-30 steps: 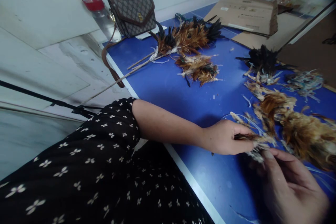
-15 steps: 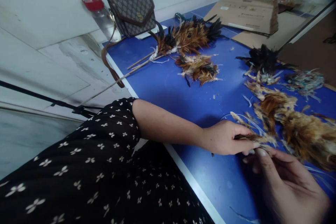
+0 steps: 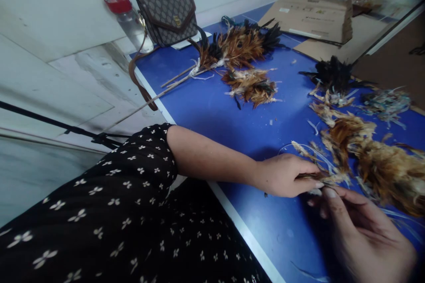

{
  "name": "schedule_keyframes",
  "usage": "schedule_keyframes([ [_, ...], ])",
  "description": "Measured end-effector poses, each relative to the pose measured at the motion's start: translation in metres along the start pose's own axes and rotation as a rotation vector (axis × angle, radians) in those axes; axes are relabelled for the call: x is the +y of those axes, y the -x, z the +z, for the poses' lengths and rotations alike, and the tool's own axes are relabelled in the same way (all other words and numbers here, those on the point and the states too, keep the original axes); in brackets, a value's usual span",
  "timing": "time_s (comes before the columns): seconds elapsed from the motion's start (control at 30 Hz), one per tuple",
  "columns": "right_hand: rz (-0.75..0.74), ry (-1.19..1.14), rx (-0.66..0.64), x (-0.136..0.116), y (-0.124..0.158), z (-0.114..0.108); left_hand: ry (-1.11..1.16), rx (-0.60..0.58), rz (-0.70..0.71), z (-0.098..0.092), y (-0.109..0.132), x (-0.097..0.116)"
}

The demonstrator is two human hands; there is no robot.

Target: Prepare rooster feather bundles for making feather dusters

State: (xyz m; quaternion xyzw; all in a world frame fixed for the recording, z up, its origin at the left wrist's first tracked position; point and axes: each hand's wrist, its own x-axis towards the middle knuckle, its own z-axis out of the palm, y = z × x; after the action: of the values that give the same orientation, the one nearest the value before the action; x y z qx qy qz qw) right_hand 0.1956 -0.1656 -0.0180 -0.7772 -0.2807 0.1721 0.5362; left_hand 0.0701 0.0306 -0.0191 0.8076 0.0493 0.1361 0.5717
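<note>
My left hand (image 3: 282, 176) is closed around a small bunch of brown feathers (image 3: 308, 176), which partly shows between thumb and forefinger. My right hand (image 3: 368, 225) meets it from the lower right, thumb and fingertips pinched together at the end of the bunch. What lies right between its fingertips is too small to make out. Just beyond both hands, a pile of tan and brown feathers (image 3: 381, 159) spreads over the blue tabletop (image 3: 206, 115). A thin, clear plastic strand (image 3: 320, 154) curls beside my left hand.
Feather dusters on sticks (image 3: 242, 48) lie further back, near a loose feather bundle (image 3: 250, 86). Black feathers (image 3: 334, 75) and shredded plastic strips (image 3: 387, 104) are at the right. A handbag (image 3: 169, 15), water bottle (image 3: 128, 20) and flattened cardboard (image 3: 312, 17) stand along the wall.
The fingertips have shifted slightly, and less of the feather ends shows between my two hands. Both hands stay in nearly the same place.
</note>
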Motion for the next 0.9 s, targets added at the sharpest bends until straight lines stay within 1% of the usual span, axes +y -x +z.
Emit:
schedule_keyframes([
  [0.07,-0.004,-0.006,0.005,0.002,-0.001,0.0,-0.038,-0.016,0.054,-0.002,-0.001,0.0],
  [0.13,-0.006,-0.008,0.016,0.002,-0.001,0.0,-0.053,-0.002,0.079,-0.003,-0.001,0.001],
  [0.27,-0.008,-0.012,0.016,-0.002,-0.002,0.001,0.011,0.071,0.069,-0.003,0.002,0.005],
  [0.4,-0.012,-0.004,-0.019,-0.004,-0.001,0.0,0.105,0.119,0.059,0.0,0.004,0.006],
  [0.5,-0.021,-0.006,-0.038,-0.004,-0.002,-0.001,0.12,0.092,0.056,0.0,0.003,0.006],
  [0.63,-0.029,0.031,-0.048,-0.005,-0.003,-0.001,0.066,0.03,0.01,-0.003,0.001,0.006],
  [0.77,-0.028,0.078,-0.077,-0.008,-0.004,0.002,0.045,-0.02,0.031,-0.007,0.002,0.008],
  [0.9,0.014,0.089,-0.067,-0.012,-0.004,0.006,0.052,-0.012,0.009,-0.009,0.005,0.014],
])
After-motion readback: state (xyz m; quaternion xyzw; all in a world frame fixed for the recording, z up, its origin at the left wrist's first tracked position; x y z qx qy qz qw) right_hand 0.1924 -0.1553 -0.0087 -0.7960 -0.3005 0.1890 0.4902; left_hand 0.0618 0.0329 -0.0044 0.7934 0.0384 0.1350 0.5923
